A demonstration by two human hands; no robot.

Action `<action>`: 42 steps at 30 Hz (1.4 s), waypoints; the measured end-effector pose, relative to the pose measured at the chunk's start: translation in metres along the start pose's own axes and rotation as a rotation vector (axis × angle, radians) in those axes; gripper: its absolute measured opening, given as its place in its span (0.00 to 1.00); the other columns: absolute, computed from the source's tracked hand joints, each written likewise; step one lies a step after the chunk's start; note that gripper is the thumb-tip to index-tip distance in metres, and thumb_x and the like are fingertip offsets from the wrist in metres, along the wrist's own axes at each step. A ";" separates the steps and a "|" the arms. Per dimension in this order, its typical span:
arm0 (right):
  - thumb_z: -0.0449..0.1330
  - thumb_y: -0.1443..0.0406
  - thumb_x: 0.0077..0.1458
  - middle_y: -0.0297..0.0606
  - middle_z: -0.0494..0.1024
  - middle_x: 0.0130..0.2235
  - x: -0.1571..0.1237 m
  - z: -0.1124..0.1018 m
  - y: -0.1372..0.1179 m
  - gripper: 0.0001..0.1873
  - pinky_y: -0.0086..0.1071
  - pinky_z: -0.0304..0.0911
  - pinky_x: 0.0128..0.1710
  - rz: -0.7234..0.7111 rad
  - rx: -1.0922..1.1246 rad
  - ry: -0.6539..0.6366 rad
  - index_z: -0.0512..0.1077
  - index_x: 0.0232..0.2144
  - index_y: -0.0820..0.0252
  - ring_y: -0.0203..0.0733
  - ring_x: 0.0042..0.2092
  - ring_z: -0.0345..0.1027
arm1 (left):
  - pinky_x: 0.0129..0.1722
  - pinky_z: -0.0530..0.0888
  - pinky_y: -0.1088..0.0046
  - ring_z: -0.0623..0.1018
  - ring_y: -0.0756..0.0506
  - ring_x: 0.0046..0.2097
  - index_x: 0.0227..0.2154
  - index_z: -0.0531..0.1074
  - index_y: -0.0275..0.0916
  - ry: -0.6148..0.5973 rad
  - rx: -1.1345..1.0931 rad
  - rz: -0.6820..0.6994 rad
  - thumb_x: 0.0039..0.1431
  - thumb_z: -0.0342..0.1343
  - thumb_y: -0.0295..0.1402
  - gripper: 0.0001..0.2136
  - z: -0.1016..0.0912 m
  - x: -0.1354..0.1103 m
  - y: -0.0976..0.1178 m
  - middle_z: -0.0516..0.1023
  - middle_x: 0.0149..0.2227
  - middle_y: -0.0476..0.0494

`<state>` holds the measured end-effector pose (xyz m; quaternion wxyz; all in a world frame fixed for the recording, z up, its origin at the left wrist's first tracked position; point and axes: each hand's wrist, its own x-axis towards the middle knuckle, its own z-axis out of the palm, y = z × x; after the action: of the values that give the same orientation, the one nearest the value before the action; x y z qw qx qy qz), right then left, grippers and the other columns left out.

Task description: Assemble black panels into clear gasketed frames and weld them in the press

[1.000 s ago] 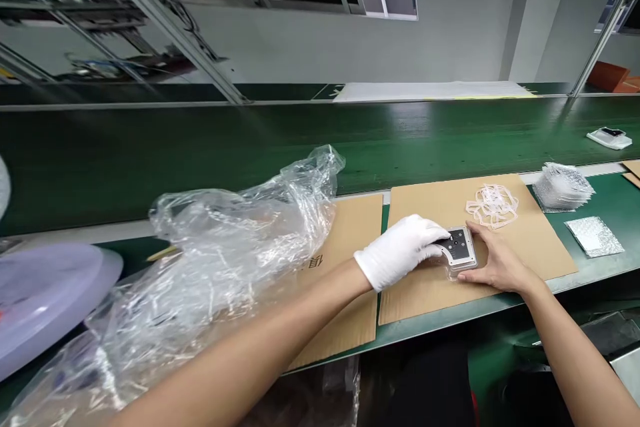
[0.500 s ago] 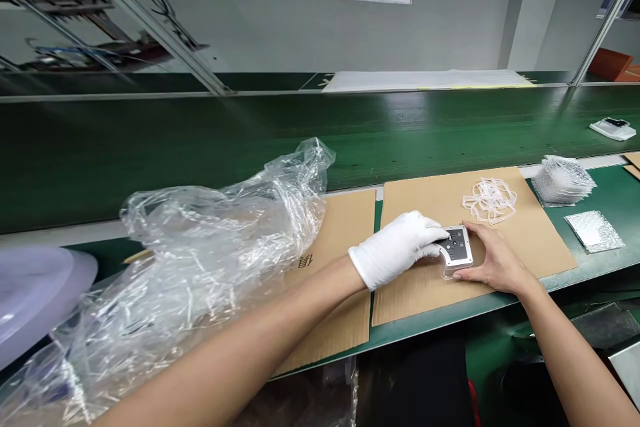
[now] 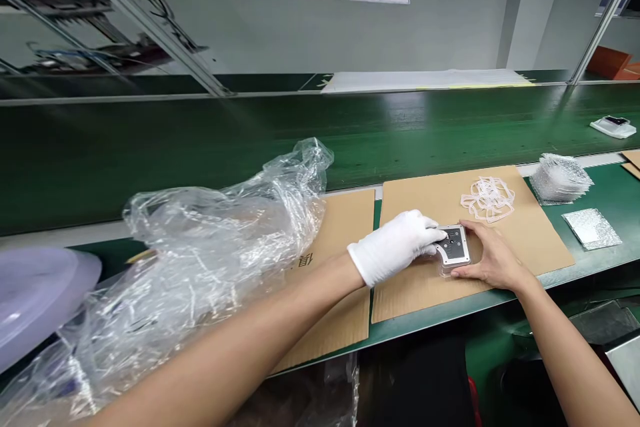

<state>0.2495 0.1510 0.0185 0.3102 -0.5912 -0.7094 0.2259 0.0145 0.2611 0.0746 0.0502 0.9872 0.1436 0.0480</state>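
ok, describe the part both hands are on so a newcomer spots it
Find the right-hand cardboard sheet on the green bench, before the conveyor belt. Near its middle, the gloved left hand and bare right hand hold a small square part. Unlike the clear ring tangle behind it, it is grey-rimmed with a black, dotted face.

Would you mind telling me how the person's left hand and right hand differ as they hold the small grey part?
The left hand wears a white glove; the right hand is bare. The left hand curls over the small grey part from its left side, while the right hand spans its right side between forefinger and thumb. Both grip it on the cardboard sheet.
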 end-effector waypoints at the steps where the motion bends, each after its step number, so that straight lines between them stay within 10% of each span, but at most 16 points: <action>1: 0.83 0.54 0.42 0.47 0.76 0.65 0.000 0.000 0.000 0.56 0.56 0.63 0.67 0.000 0.002 0.002 0.65 0.70 0.49 0.61 0.64 0.71 | 0.34 0.64 0.67 0.77 0.44 0.33 0.38 0.80 0.38 0.003 0.016 0.006 0.71 0.60 0.35 0.07 0.001 0.000 0.000 0.81 0.34 0.43; 31: 0.83 0.53 0.42 0.48 0.76 0.64 -0.001 -0.003 -0.004 0.55 0.56 0.63 0.67 0.049 0.008 -0.025 0.66 0.68 0.55 0.60 0.64 0.70 | 0.41 0.72 0.64 0.80 0.39 0.39 0.44 0.85 0.41 -0.003 -0.025 -0.080 0.64 0.67 0.34 0.08 0.004 -0.002 0.000 0.83 0.38 0.39; 35: 0.83 0.52 0.42 0.50 0.75 0.64 -0.001 -0.002 0.001 0.58 0.57 0.63 0.67 0.039 0.008 -0.017 0.63 0.70 0.54 0.61 0.65 0.70 | 0.51 0.74 0.53 0.79 0.30 0.51 0.49 0.86 0.47 0.042 -0.013 -0.163 0.57 0.73 0.44 0.18 0.001 -0.011 -0.002 0.81 0.53 0.32; 42: 0.77 0.55 0.55 0.50 0.61 0.75 -0.014 0.002 -0.006 0.53 0.60 0.57 0.72 -0.108 -0.110 0.031 0.57 0.74 0.48 0.62 0.76 0.53 | 0.61 0.73 0.61 0.81 0.38 0.55 0.54 0.82 0.42 0.226 -0.464 -0.557 0.72 0.53 0.44 0.18 0.012 -0.015 -0.003 0.84 0.54 0.41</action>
<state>0.2458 0.1361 0.0186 0.2998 -0.5715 -0.7469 0.1603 0.0002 0.2590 0.0611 0.2672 0.8612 0.3964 0.1726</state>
